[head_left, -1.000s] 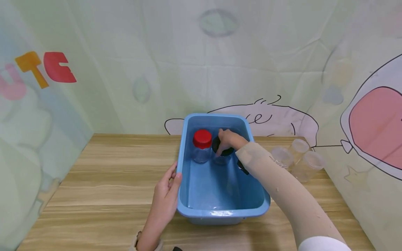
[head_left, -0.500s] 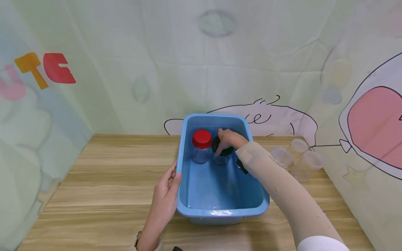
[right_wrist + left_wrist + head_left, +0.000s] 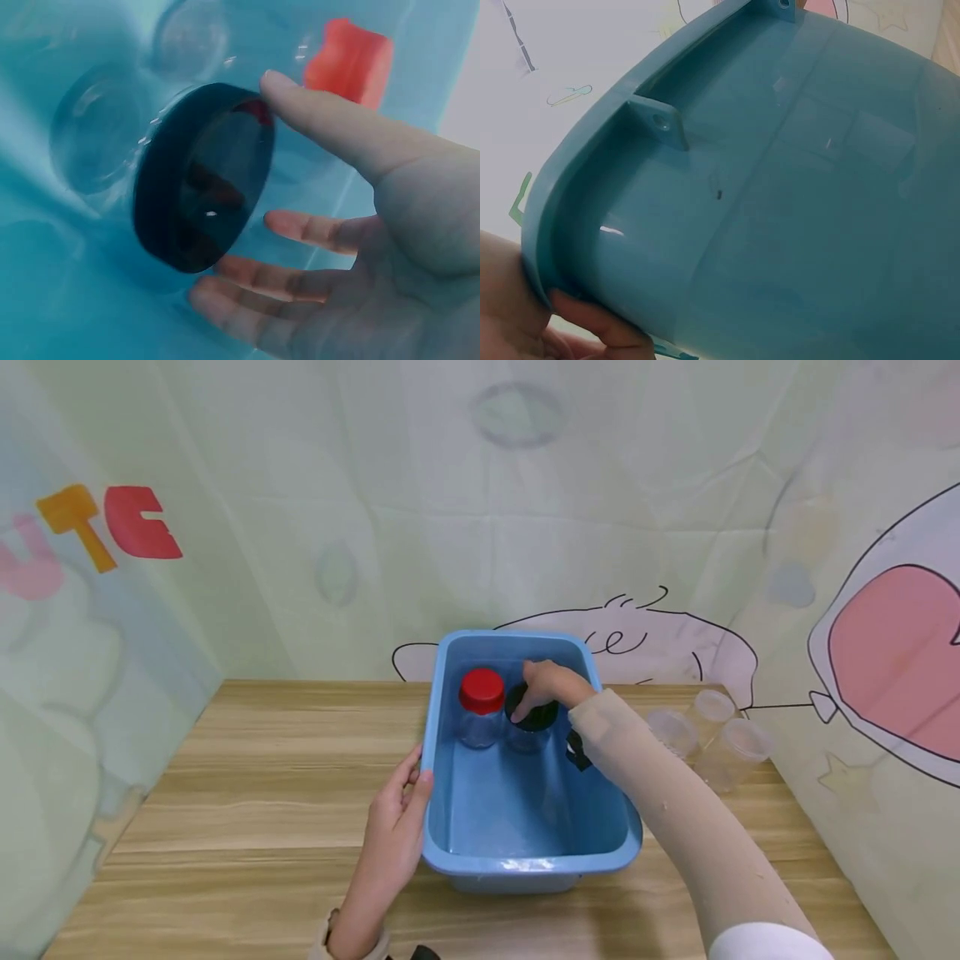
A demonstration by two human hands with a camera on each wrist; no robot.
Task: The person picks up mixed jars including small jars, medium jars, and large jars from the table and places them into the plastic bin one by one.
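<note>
A blue plastic tub stands on the table. My left hand holds its left rim; in the left wrist view, the fingers curl at the tub's edge. Inside, near the back, two clear jars stand upright side by side: one with a red lid, one with a black lid. My right hand is over the black-lidded jar. The right wrist view has this hand with its fingers spread around the black lid, the thumb tip right at the lid's edge.
Several clear containers cluster on the table to the right of the tub, partly behind the right forearm. The wood-grain table backs onto a printed curtain.
My right hand has risen slightly from the black-lidded jar, and more of the lid shows. The left hand has kept its place on the tub.
</note>
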